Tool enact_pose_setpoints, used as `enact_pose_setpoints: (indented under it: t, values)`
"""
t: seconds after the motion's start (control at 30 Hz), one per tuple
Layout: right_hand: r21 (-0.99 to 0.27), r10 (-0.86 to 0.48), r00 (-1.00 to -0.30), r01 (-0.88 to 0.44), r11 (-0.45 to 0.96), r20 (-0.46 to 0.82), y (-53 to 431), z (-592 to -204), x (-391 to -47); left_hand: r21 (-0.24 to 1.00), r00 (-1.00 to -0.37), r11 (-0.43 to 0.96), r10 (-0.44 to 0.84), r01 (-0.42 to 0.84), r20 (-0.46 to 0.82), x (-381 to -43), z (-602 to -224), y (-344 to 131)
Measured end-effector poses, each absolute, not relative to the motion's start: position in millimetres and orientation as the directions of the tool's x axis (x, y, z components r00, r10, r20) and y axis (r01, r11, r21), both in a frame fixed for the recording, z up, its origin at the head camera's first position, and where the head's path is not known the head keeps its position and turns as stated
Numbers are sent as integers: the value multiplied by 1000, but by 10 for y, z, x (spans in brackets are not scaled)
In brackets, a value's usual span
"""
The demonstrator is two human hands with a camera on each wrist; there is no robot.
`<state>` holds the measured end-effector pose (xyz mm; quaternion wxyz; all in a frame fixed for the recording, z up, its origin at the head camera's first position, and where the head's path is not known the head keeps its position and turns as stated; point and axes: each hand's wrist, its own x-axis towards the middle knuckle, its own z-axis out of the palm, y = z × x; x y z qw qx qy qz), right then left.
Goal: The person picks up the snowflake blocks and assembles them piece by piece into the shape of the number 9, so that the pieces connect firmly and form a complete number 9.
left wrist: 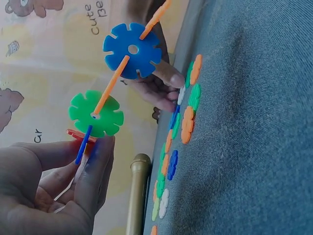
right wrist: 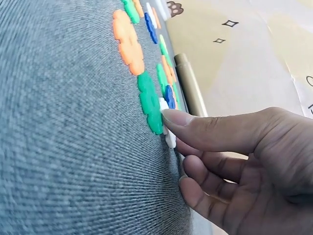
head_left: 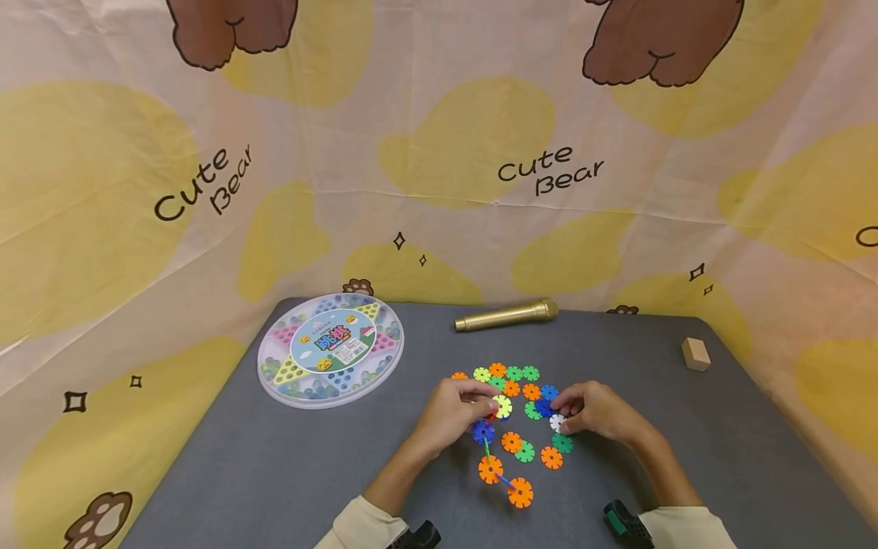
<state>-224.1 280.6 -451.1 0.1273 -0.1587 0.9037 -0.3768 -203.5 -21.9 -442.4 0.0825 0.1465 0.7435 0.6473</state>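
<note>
My left hand (head_left: 453,415) pinches the upper end of a chain of notched plastic snowflake discs (head_left: 490,469), slotted together at right angles. In the left wrist view, a green disc (left wrist: 78,113) and a blue disc (left wrist: 117,46) stand above the fingertips, with orange discs seen edge-on. The right hand (head_left: 604,412) pinches a white snowflake disc (right wrist: 170,139) low over the table, thumb on its near face. Right beside that white piece lies a dark green disc (right wrist: 149,104). More loose discs (head_left: 552,457) in orange, green and blue lie flat between and around the hands.
At the back left lies a round game board (head_left: 274,389) with marbles under its clear cover. A gold microphone (head_left: 507,315) rests near the table's far edge. A small wooden block (head_left: 696,354) sits at the far right. Behind the grey table (head_left: 274,473) hangs a printed cloth (head_left: 439,168).
</note>
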Motion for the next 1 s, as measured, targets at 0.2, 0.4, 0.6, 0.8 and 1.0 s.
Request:
enact_pose_setpoints:
  t: [0.2, 0.4, 0.6, 0.8, 1.0]
  values:
    - [-696, -385, -918, -215, 685, -95, 2802, -4499, -2225, 985, -943, 125, 325, 117, 71, -2036, -4422, -218]
    - [-699, -393, -915, -222, 679, -91, 2808, -4514, -2237, 986, -944, 120, 321, 114, 71, -2033, -4422, -215]
    - [-738, -420, -903, -224, 636, -89, 2826, -4483, -2245, 985, -945, 126, 318, 122, 76, -2033, -4425, -209]
    - [-767, -421, -906, -233, 598, -53, 2790, -4391, -2235, 984, -946, 134, 315, 118, 71, -2028, -4435, -200]
    - [-824, -434, -901, -230, 518, -21, 2671, -4271, -2167, 986, -947, 130, 316, 100, 54, -2014, -4424, -197]
